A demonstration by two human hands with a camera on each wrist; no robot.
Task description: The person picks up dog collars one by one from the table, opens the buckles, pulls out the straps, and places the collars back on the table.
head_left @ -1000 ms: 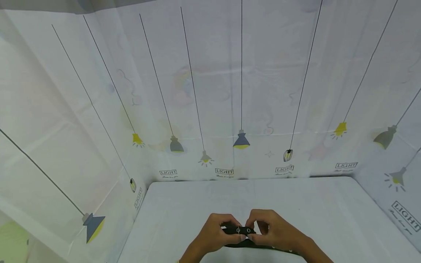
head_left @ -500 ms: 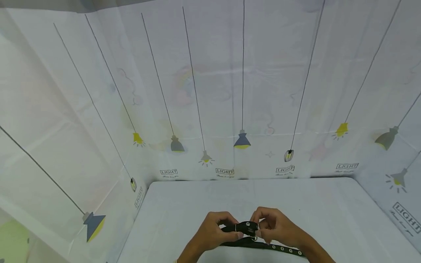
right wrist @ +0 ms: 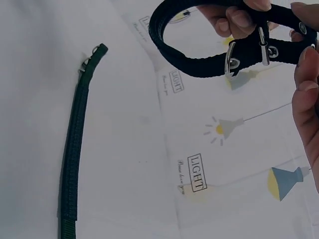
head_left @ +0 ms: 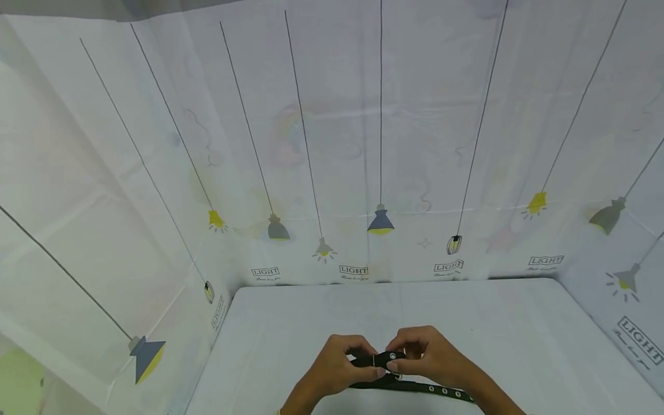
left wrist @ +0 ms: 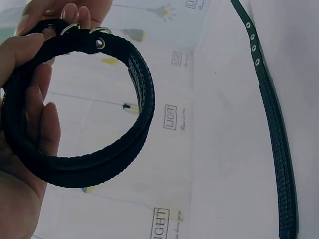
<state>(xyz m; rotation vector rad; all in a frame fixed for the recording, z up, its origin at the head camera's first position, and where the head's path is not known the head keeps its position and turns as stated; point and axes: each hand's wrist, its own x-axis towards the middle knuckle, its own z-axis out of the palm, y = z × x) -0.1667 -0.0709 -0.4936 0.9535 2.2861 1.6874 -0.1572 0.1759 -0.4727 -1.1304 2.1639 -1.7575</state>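
In the head view a dark dog collar (head_left: 381, 359) is held over the white table. The left wrist view shows this collar (left wrist: 99, 154) bent into a round loop. My left hand (head_left: 342, 364) grips it beside the metal buckle (right wrist: 264, 47), its fingers inside the loop. My right hand (head_left: 433, 356) pinches the strap end that has eyelets (right wrist: 302, 28). A D-ring (right wrist: 230, 59) sits next to the buckle. A second dark collar (left wrist: 279, 144) lies stretched out flat below the hands, its several eyelets (head_left: 444, 391) toward the right.
The white table top (head_left: 290, 317) is bounded at the back by a white sheet (head_left: 332, 161) printed with hanging lamps. Similar sheets stand at the left (head_left: 78, 230) and right (head_left: 633, 300) sides.
My right hand shifts its grip on the strap end near the buckle. The held collar turns slightly, and more of the second collar's eyelets show than one second ago. My left hand keeps its grip.
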